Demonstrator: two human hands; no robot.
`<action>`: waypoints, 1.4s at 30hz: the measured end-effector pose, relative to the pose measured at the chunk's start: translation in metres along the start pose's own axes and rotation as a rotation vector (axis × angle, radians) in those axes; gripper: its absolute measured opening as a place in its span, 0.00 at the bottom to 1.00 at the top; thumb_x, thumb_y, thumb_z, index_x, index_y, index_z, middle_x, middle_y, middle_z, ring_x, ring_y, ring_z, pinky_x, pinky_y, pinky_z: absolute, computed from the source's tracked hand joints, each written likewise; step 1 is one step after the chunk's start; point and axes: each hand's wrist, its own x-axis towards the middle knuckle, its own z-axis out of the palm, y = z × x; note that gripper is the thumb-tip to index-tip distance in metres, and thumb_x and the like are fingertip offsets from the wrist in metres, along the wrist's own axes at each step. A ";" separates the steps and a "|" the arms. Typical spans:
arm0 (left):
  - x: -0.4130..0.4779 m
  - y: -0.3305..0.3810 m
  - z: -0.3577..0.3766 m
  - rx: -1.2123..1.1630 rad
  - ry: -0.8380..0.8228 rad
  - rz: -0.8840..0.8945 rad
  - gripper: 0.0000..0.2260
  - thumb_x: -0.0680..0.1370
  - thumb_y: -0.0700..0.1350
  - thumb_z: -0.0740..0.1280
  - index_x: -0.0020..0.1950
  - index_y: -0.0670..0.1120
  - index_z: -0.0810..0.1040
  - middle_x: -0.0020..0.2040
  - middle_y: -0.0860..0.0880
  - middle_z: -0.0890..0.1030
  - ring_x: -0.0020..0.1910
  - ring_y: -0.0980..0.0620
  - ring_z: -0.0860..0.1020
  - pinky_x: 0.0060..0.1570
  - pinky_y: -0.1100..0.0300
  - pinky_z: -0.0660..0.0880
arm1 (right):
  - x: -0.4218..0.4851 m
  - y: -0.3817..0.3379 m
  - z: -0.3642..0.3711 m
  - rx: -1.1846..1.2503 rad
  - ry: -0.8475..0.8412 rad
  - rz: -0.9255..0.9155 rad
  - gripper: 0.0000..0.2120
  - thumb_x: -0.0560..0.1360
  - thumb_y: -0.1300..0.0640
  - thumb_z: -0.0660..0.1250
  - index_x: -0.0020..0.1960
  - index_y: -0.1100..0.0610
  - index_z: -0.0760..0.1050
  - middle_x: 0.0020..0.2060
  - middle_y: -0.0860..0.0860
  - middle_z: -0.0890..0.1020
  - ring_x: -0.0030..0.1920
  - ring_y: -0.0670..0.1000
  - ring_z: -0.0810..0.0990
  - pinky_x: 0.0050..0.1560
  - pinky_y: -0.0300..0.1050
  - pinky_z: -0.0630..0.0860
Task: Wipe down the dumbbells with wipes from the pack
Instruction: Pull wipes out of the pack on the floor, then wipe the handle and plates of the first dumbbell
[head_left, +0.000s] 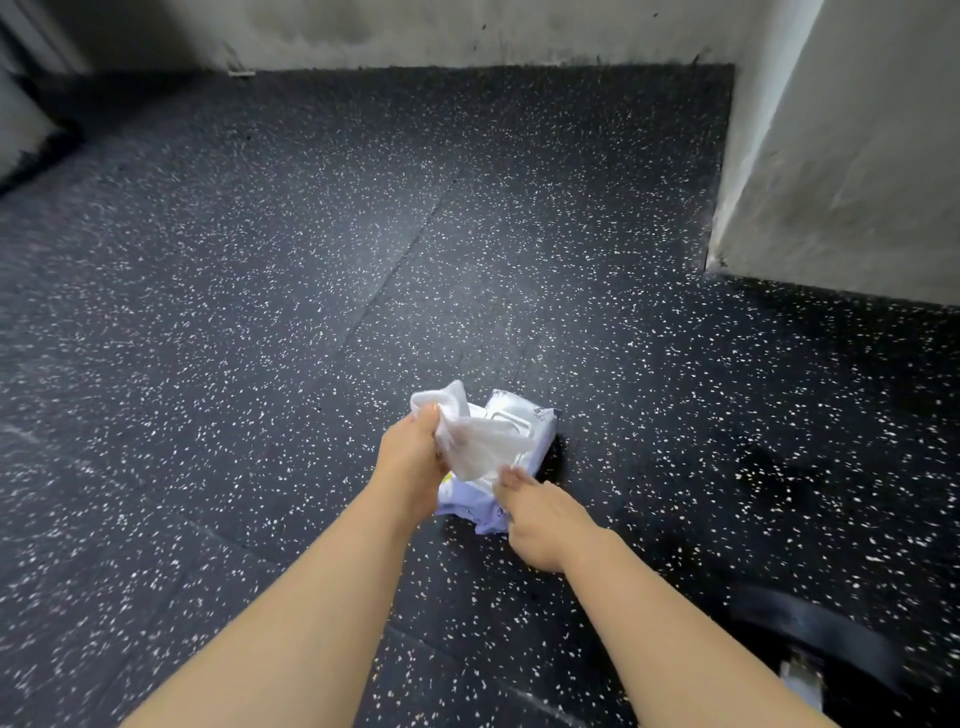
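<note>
Head view, left hand (410, 467) gripping white wipe (480, 444), right hand (540, 519) apparently flat on pack (465, 506), speckled floor (260, 312).

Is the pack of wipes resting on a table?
No, the pack lies on the speckled floor, where the left hand grips a wipe.

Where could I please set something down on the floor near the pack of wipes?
The floor is bare left of the pack and beyond it to the back wall, also between pack and wall corner at right. Crowded: the pack itself, where the left hand grips a wipe and the right hand rests, and the blurred dark object lower right.
</note>
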 end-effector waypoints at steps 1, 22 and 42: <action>-0.002 0.005 0.000 -0.043 -0.020 -0.013 0.12 0.82 0.42 0.56 0.55 0.39 0.76 0.49 0.39 0.78 0.47 0.45 0.76 0.48 0.51 0.73 | 0.000 0.000 0.000 0.079 -0.006 0.043 0.20 0.79 0.61 0.57 0.71 0.59 0.65 0.71 0.59 0.67 0.68 0.59 0.69 0.63 0.50 0.69; -0.132 0.015 0.095 0.214 -0.947 -0.330 0.18 0.70 0.43 0.70 0.59 0.43 0.79 0.53 0.42 0.81 0.50 0.43 0.79 0.63 0.48 0.70 | -0.188 0.058 -0.065 1.301 0.336 0.354 0.06 0.70 0.60 0.60 0.38 0.55 0.75 0.36 0.51 0.75 0.38 0.50 0.69 0.40 0.45 0.65; -0.207 -0.087 0.165 0.270 -0.445 0.155 0.12 0.77 0.33 0.65 0.57 0.46 0.78 0.42 0.48 0.82 0.37 0.53 0.76 0.38 0.61 0.75 | -0.307 0.171 -0.007 1.375 0.862 0.368 0.21 0.71 0.65 0.72 0.62 0.56 0.72 0.49 0.56 0.83 0.46 0.54 0.83 0.39 0.46 0.80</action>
